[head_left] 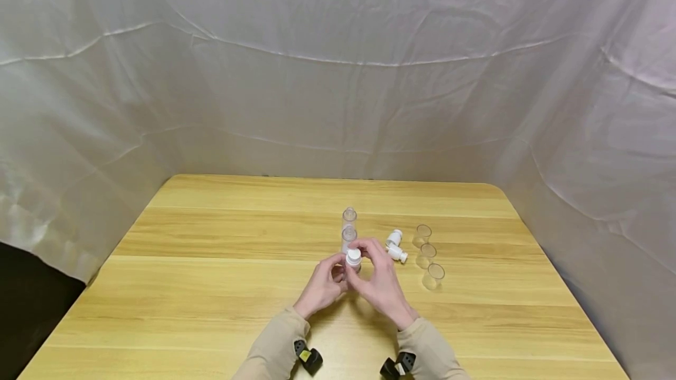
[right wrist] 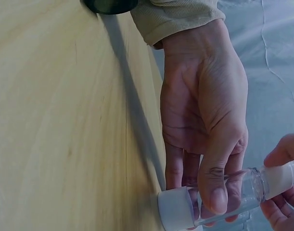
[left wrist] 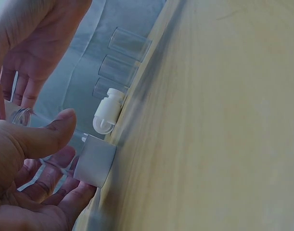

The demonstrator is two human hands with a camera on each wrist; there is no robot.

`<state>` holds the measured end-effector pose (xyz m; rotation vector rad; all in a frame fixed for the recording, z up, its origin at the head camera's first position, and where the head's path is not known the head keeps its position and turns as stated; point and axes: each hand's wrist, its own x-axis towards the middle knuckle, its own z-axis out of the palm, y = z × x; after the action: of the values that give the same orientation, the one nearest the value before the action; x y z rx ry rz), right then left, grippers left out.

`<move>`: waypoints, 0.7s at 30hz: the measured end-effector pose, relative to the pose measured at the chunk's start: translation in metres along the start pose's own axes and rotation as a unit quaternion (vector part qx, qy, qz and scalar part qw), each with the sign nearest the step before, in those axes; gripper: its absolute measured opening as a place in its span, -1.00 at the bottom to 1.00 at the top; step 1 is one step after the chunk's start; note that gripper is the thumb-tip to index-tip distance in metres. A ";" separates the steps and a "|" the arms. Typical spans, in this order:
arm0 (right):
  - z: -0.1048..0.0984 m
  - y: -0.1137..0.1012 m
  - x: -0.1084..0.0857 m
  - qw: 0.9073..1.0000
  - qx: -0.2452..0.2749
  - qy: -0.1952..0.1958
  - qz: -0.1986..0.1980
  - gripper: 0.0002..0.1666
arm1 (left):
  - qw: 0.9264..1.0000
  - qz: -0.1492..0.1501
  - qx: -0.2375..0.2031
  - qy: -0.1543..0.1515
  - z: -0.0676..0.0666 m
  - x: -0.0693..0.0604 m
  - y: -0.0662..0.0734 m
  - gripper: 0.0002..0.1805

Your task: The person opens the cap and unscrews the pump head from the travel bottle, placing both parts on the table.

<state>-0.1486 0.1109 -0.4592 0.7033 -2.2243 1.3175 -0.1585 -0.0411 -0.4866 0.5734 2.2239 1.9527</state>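
A clear bottle (right wrist: 245, 190) with a white base (left wrist: 95, 161) stands on the wooden table. My left hand (head_left: 323, 286) grips its body, thumb on one side and fingers on the other. At the bottle's threaded neck (left wrist: 21, 116), my right hand (head_left: 377, 277) pinches a white pump top (head_left: 353, 257) between thumb and fingers. Some thread shows below the pump top; how far it is screwed on I cannot tell. Just behind the hands are two more clear bottles, one nearer (head_left: 348, 236) and one farther (head_left: 349, 216).
Two loose white pump tops, one (head_left: 394, 237) behind the other (head_left: 397, 253), lie right of the bottles. Farther right, three clear cylindrical caps (head_left: 423, 235) form a row on the table (head_left: 211, 309). Pale fabric (head_left: 338, 104) hangs around the back and sides.
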 end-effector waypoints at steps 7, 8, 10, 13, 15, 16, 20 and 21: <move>0.000 -0.001 0.000 1.000 -0.006 0.006 0.009 -0.44 | 0.999 0.036 -0.006 -0.010 -0.001 -0.001 -0.002 -0.58; 0.000 0.000 0.000 1.000 -0.007 0.010 0.008 -0.44 | 1.000 0.027 -0.007 -0.008 -0.001 0.000 -0.002 -0.58; 0.000 0.000 0.000 1.000 -0.008 0.015 0.007 -0.47 | 1.000 -0.003 -0.014 -0.003 0.000 0.001 -0.001 -0.57; -0.001 0.001 0.000 1.000 -0.004 0.013 0.003 -0.50 | 1.000 -0.025 -0.012 0.005 0.002 0.001 0.001 -0.55; -0.001 0.001 0.000 1.000 0.003 0.005 0.003 -0.51 | 1.000 -0.026 -0.009 0.007 0.002 0.001 0.002 -0.55; -0.002 0.001 0.000 1.000 0.006 0.001 0.005 -0.51 | 1.000 -0.025 -0.006 0.008 0.002 0.001 0.002 -0.55; -0.003 -0.002 0.000 1.000 0.018 -0.013 0.019 -0.47 | 1.000 -0.016 0.000 0.005 0.002 0.000 0.001 -0.56; -0.003 -0.002 0.000 1.000 0.017 -0.011 0.021 -0.46 | 1.000 -0.014 0.003 0.005 0.001 0.001 0.001 -0.56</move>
<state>-0.1468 0.1126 -0.4567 0.6904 -2.2504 1.3757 -0.1583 -0.0395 -0.4859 0.5299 2.2318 1.9410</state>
